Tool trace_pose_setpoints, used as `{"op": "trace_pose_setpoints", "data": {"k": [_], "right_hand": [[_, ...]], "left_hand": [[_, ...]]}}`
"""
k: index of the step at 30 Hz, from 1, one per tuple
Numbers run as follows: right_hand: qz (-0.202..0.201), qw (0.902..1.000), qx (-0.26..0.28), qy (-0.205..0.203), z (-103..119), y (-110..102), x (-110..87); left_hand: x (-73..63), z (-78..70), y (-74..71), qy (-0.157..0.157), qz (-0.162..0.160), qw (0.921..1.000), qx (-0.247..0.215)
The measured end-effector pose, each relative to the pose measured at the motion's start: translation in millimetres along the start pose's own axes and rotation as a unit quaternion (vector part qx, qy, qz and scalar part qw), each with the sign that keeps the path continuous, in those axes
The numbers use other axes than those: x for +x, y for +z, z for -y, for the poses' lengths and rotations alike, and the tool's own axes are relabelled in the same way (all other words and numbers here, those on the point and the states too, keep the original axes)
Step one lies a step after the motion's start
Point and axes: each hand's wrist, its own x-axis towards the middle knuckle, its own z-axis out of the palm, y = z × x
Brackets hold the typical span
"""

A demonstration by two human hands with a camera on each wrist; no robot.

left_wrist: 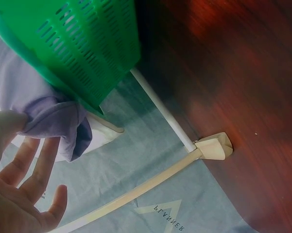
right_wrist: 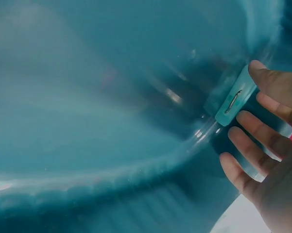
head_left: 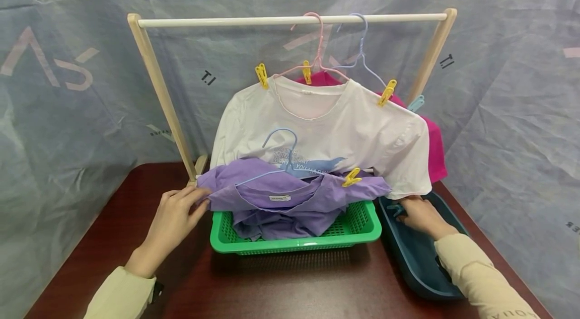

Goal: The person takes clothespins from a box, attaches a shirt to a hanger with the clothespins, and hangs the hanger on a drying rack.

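Note:
A purple shirt (head_left: 272, 198) lies over a green basket (head_left: 296, 244), with a blue hanger (head_left: 290, 153) in its neckline. On its right shoulder side sits a yellow clothespin (head_left: 352, 177). My left hand (head_left: 174, 218) pinches the end of the shirt's left-side sleeve (left_wrist: 53, 116) between thumb and fingers. Over in the dark blue tray (head_left: 419, 263), my right hand (head_left: 423, 216) pinches a light blue clothespin (right_wrist: 235, 97) at the tray's far end, thumb on its upper end, the other fingers spread loosely.
Behind the basket, a white T-shirt (head_left: 317, 128) on a pink hanger (head_left: 320, 42) hangs from the rack's rod (head_left: 217, 22), held by yellow clothespins. A magenta garment (head_left: 436, 153) hangs behind it. The rack's wooden leg (head_left: 163, 92) stands beyond my left hand.

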Motion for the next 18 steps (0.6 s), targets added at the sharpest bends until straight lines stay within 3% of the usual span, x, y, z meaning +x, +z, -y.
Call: {"op": "trace_pose_setpoints", "data": {"k": [18], "right_hand": [[0.003, 0.9996, -0.028, 0.009, -1.3, 5.5, -0.5]], "left_hand": [[0.6, 0.5, -0.6, 0.001, 0.005, 1.0, -0.001]]}}
